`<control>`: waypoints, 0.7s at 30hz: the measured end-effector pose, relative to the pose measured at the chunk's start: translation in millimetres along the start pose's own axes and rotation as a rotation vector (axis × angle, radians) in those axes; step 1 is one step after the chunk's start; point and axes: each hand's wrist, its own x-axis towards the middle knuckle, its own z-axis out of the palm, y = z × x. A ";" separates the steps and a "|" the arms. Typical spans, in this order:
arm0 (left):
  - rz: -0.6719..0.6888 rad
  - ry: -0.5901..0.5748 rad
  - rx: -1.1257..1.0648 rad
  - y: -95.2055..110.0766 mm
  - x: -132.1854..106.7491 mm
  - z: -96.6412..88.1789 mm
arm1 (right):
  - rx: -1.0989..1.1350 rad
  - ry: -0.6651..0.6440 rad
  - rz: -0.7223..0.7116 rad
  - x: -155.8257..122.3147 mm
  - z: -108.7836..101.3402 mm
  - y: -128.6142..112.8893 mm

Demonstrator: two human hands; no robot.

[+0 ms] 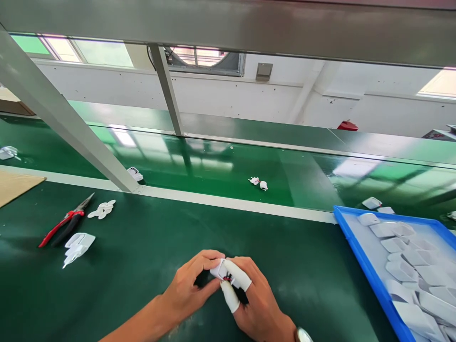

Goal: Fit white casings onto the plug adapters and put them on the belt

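Close to the front of the green bench, both hands meet on a small white plastic housing with dark and red bits showing inside, perhaps wires. My left hand pinches its left end between thumb and fingers. White finger covers sit on the thumb and index finger of my right hand, which grips the right side of the same piece. Part of the housing is hidden behind those fingers. A watch shows at the right wrist.
Red-and-black pliers lie at left near white plastic parts and flat white pieces. On the right stands a blue-rimmed tray holding several white housings. Behind, a green belt carries small white parts. A slanted metal post rises at left.
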 end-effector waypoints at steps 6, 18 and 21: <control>0.037 0.010 0.032 -4.3 0.0 2.7 | -0.094 -0.005 -0.044 -0.6 4.4 4.4; -0.056 0.009 0.319 -5.9 12.9 -16.3 | -0.347 0.134 -0.146 2.0 -13.8 22.0; -0.157 0.036 0.438 -12.2 36.8 -36.1 | -0.470 0.161 -0.112 0.4 -13.4 31.4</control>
